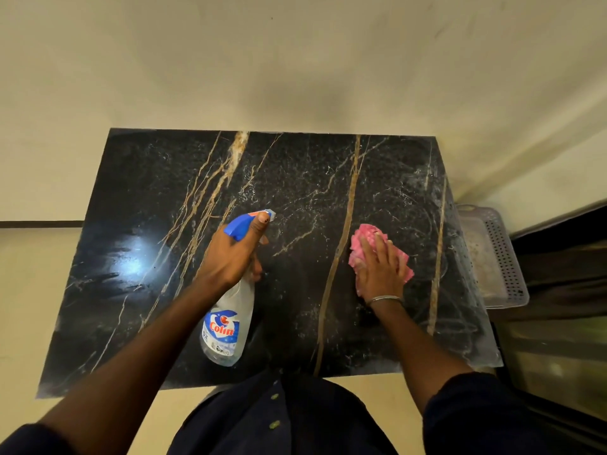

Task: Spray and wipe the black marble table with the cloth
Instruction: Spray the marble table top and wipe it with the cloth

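Wiping at frame centre-right: right hand (381, 267) lies flat, fingers (372, 249) spread, pressing the soft, limp pink cloth (363, 234) onto the slick black marble worktop (157, 198); left hand (235, 254) clenches the neck of a light plastic spray bottle (226, 326), best held there.

Ahead of my left hand (233, 257) and its spray bottle (226, 323) I see bare black marble table (138, 198) to the wall. Between both hands, open surface. Right of my right hand (381, 270), the grey basket (496, 257) borders the edge.
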Available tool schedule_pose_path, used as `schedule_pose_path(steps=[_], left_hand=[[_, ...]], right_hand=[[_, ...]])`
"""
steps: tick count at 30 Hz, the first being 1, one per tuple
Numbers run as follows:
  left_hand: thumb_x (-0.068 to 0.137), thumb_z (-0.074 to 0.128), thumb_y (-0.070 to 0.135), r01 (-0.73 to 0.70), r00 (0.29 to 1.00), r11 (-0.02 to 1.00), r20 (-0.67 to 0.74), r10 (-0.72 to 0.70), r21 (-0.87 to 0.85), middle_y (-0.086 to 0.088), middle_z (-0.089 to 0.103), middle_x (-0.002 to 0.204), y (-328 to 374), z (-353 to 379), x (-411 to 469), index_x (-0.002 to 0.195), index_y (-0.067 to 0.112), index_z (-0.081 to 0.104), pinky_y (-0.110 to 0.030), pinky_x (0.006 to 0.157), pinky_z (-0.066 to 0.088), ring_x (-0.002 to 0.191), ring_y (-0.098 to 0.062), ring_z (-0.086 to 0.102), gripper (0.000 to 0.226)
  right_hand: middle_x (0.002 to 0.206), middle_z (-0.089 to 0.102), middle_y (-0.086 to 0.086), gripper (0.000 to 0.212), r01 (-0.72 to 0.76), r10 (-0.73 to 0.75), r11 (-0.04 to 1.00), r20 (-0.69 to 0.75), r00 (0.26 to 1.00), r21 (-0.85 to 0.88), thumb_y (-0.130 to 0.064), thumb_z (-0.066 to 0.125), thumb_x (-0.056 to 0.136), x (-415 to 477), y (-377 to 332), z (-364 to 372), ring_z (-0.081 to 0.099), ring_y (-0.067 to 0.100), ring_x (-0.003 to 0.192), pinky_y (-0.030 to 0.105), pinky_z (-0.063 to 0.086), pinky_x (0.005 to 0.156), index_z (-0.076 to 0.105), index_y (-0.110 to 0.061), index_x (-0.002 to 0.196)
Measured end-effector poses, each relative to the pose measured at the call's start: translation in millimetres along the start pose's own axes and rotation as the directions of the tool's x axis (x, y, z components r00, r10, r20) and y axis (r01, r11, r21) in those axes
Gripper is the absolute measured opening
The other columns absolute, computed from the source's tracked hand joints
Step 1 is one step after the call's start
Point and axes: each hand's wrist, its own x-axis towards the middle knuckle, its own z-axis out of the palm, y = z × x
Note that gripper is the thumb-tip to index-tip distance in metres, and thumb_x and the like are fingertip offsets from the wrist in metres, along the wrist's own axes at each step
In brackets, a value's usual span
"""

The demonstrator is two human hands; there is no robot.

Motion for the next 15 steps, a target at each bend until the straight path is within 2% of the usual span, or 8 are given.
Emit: schedule_pose_path(steps=[4, 6, 10, 13, 15], left_hand=[[0.090, 0.037, 0.058, -0.002, 1.000, 1.000, 0.017, 0.002, 0.001, 0.006, 0.059, 0.056, -3.8, -9.6, -5.1, 0.094, 0.018, 0.062, -0.021, 0.050, 0.053, 0.043, -0.015, 0.062, 0.047], [0.090, 0.037, 0.060, -0.006, 1.000, 1.000, 0.031, 0.005, 0.008, 0.006, 0.060, 0.052, -7.5, -14.3, -7.6, 0.090, 0.020, 0.061, -0.025, 0.053, 0.055, 0.045, -0.020, 0.064, 0.047], [0.089, 0.038, 0.063, -0.022, 0.998, 1.000, 0.053, 0.022, 0.000, 0.003, 0.061, 0.052, -14.1, -20.7, -13.7, 0.089, 0.019, 0.062, -0.031, 0.056, 0.057, 0.046, -0.025, 0.065, 0.051], [0.090, 0.039, 0.062, -0.048, 0.997, 0.999, 0.061, 0.049, -0.016, 0.003, 0.060, 0.053, -16.3, -21.4, -17.9, 0.093, 0.020, 0.063, -0.028, 0.053, 0.056, 0.045, -0.025, 0.064, 0.048], [0.090, 0.038, 0.060, -0.061, 0.996, 0.998, 0.065, 0.061, 0.004, 0.004, 0.059, 0.055, -16.9, -20.3, -20.8, 0.098, 0.019, 0.062, -0.025, 0.052, 0.056, 0.044, -0.020, 0.063, 0.048]], right_hand=[[0.163, 0.015, 0.005, 0.069, -0.151, 0.149, 0.987, 0.041, 0.988, 0.050, -0.049, 0.022, 0.086, -2.9, -11.7, -3.2, 0.011, 0.031, 0.149, 0.056, 0.003, 0.116, 0.027, -0.030, 0.152], [0.163, 0.013, 0.008, 0.071, -0.154, 0.151, 0.987, 0.057, 0.987, 0.052, -0.045, 0.027, 0.084, -12.6, -37.0, 1.2, 0.010, 0.035, 0.148, 0.061, 0.004, 0.114, 0.024, -0.030, 0.153], [0.159, 0.026, 0.012, 0.068, -0.048, 0.046, 0.998, 0.065, 0.997, 0.028, -0.043, 0.027, 0.083, -47.6, -98.2, 15.1, 0.026, 0.040, 0.143, 0.060, 0.011, 0.110, 0.027, -0.031, 0.150], [0.159, 0.026, 0.010, 0.070, 0.084, -0.082, 0.996, 0.116, 0.990, -0.008, -0.041, 0.037, 0.081, -76.6, -138.7, 27.3, 0.027, 0.038, 0.143, 0.058, 0.009, 0.108, 0.028, -0.032, 0.150], [0.159, 0.026, 0.009, 0.069, 0.131, -0.124, 0.990, 0.133, 0.983, -0.044, -0.043, 0.036, 0.082, -86.1, -147.8, 30.9, 0.028, 0.035, 0.144, 0.057, 0.015, 0.108, 0.030, -0.032, 0.150]])
